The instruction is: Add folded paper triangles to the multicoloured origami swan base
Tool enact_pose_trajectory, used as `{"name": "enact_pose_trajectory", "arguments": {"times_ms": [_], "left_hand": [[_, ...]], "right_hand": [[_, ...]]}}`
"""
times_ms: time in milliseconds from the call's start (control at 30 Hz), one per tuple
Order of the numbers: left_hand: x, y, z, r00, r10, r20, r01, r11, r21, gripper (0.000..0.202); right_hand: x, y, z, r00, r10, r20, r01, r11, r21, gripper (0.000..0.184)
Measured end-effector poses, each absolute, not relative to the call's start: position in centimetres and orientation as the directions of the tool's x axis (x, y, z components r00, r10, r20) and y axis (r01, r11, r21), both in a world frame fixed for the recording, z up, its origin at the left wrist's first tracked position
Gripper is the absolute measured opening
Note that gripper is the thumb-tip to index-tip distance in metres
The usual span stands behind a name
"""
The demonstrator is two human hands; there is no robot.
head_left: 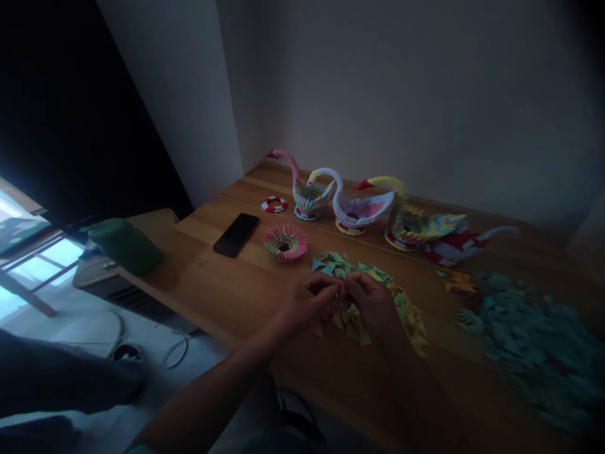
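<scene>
My left hand [309,301] and my right hand [371,301] meet fingertip to fingertip over the front of the table. Both are closed in a pinch. What sits between the fingertips is too small and dark to make out. Beneath and behind them spreads a loose pile of folded paper triangles [409,315] in green, yellow and a little blue. Left of the pile rests a round bowl shape [286,243] built from folded paper pieces, pink at the rim with a multicoloured inside.
Paper swans [363,211] line the wall side of the wooden table [198,277]. A red-and-white paper ring [274,203] and a black phone [236,234] lie at left. Many teal paper pieces [534,340] and some orange ones [460,282] cover the right. A green cloth-like object [123,244] sits beyond the left edge.
</scene>
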State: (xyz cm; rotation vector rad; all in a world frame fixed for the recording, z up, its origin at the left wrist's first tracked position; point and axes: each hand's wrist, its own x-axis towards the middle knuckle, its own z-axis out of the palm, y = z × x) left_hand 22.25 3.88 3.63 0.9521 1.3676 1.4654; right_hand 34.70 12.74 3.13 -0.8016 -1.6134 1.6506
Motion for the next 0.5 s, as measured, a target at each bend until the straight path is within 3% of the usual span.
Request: {"name": "enact_pose_trajectory", "arguments": {"times_ms": [267, 367, 500], "left_hand": [[21.91, 4.33, 2.85, -0.226, 0.974, -0.011, -0.092, -0.01, 0.996, 0.024], [21.87, 4.48, 2.68, -0.3, 0.954, -0.005, -0.088, -0.022, 0.996, 0.021], [22.0, 4.57, 2.92, -0.421, 0.901, 0.107, 0.053, -0.094, 0.994, 0.016]], "right_hand": [[34.79, 12.93, 2.74, -0.51, 0.852, 0.113, 0.002, 0.133, -0.991, 0.04], [34.76, 12.77, 2.83, -0.536, 0.836, 0.117, -0.024, 0.124, -0.992, 0.041], [34.67, 12.62, 2.84, -0.559, 0.824, 0.092, -0.04, 0.083, -0.996, 0.035]]}}
